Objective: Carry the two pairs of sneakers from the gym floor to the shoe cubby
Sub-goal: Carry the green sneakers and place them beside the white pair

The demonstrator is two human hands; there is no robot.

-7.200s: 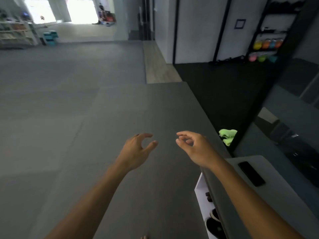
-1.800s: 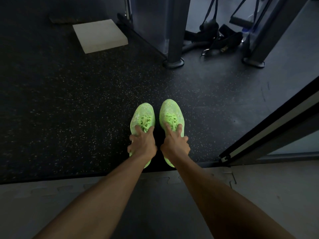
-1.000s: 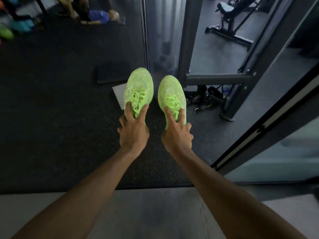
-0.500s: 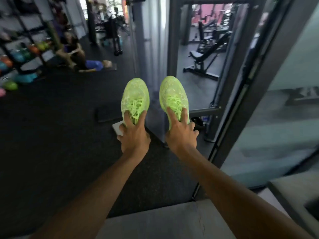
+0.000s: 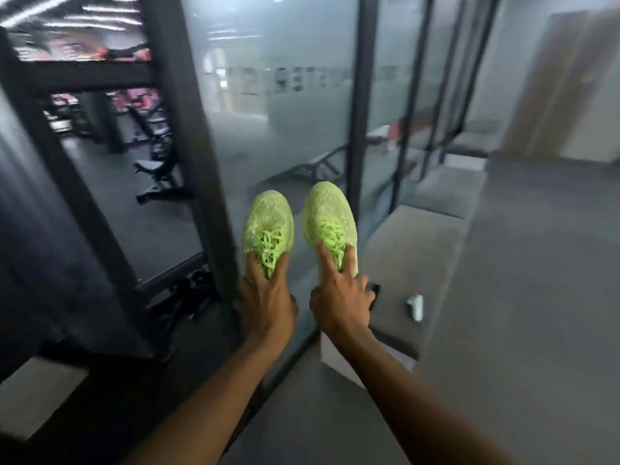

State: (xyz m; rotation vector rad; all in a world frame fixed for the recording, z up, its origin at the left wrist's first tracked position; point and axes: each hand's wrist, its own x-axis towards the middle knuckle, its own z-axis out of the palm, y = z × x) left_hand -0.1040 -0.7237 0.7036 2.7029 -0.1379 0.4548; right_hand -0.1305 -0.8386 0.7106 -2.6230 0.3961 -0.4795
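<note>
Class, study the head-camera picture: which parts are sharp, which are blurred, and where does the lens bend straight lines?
Head view: the green sneakers and both hands, left and right, are fairly sharp; the glass wall, benches and gym machines are smeared by motion blur; the dark frame posts lean and bow from wide-angle distortion; ceiling lights streak brightly.

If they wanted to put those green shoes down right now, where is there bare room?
The grey bench top is bare beyond the white object and dark phone, which crowd its near end. The grey floor right of the bench is open too. Left, dark frame posts and gear crowd things.
</note>
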